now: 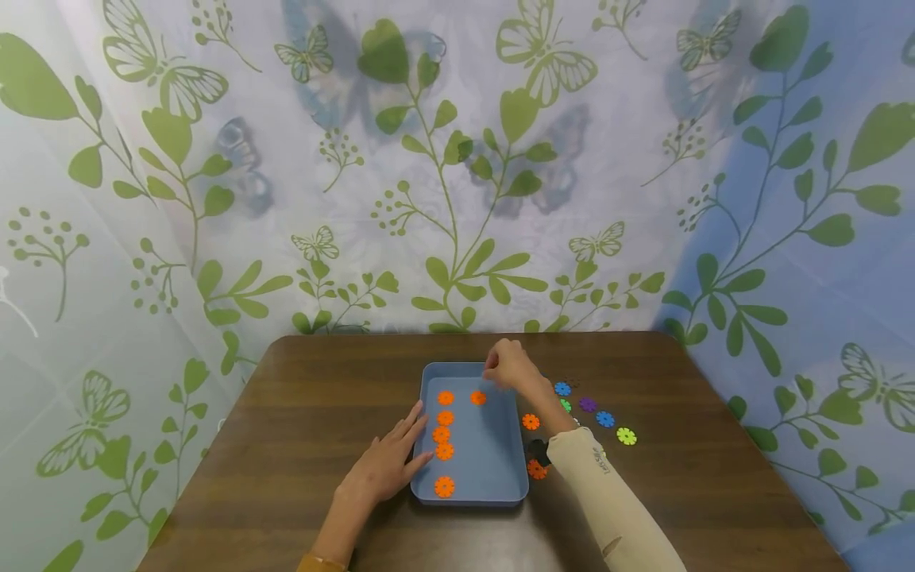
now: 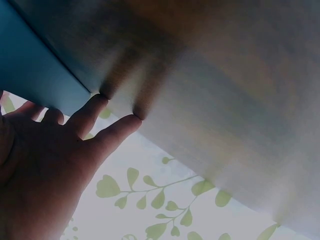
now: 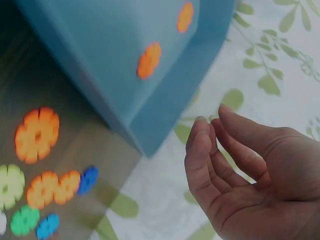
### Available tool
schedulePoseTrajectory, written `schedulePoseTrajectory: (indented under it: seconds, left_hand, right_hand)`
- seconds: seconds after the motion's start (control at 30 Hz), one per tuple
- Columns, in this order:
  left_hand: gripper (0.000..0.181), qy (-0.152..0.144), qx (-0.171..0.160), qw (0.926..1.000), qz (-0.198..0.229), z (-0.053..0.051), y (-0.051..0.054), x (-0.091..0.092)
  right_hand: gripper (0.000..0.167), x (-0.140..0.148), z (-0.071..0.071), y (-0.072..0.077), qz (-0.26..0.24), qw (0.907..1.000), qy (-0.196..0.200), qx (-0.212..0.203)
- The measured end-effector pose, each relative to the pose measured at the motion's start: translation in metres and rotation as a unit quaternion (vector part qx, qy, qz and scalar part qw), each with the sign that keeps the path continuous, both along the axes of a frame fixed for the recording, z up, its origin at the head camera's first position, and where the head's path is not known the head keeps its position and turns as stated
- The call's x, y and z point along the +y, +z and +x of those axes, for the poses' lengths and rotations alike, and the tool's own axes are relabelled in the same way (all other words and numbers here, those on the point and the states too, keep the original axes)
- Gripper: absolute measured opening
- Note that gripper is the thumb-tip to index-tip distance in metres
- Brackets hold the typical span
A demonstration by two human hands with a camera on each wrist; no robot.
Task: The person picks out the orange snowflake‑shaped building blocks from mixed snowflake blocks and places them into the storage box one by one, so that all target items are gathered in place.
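Observation:
A blue-grey tray (image 1: pixel 488 469) lies on the table with orange flower-shaped discs in it. Several discs, including one orange disc (image 1: pixel 442 434), form a column along its left side; a single orange disc (image 1: pixel 478 398) lies near the far end. My left hand (image 1: pixel 382 465) rests at the tray's left rim with fingers spread, some reaching over the edge. Above the tray's far right corner is my right hand (image 1: pixel 509 365). In the right wrist view, the right hand (image 3: pixel 235 175) has loosely bent fingers, thumb near the fingertips, and no disc visible between them.
Right of the tray, loose flower discs lie on the brown table (image 1: pixel 343 397): an orange disc (image 1: pixel 530 422), a purple disc (image 1: pixel 588 404), a blue disc (image 1: pixel 604 419) and a yellow-green disc (image 1: pixel 626 436). My right forearm hides some. A leaf-patterned curtain (image 1: pixel 457 199) hangs behind.

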State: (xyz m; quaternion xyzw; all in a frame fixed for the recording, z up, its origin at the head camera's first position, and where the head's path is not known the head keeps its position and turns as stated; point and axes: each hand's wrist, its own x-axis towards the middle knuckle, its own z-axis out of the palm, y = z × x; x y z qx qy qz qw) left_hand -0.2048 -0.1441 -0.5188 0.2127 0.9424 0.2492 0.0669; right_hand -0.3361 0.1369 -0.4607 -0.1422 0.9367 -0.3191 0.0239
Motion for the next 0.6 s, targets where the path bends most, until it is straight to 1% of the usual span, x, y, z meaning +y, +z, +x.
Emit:
schedulePoseTrajectory:
  seconds: [0.1, 0.2, 0.43, 0.6]
  left_hand:
    - [0.069, -0.001, 0.0, 1.0, -0.002, 0.0, -0.001, -0.001]
    - [0.069, 0.001, -0.001, 1.0, -0.004, 0.001, -0.001, -0.002]
    - [0.07, 0.002, 0.002, 1.0, -0.003, 0.002, 0.001, -0.001]
    - [0.071, 0.002, 0.003, 1.0, -0.003, 0.001, 0.0, 0.001]
  right_hand:
    - [0.006, 0.008, 0.01, 0.008, 0.007, 0.9993, -0.007, 0.037]
    - [0.005, 0.017, 0.014, 0.011, -0.001, 0.9992, -0.013, 0.039]
    - [0.005, 0.039, 0.025, 0.005, -0.011, 0.9985, -0.035, 0.041]
    - [0.005, 0.053, 0.033, -0.005, 0.001, 0.9986, -0.043, 0.03]
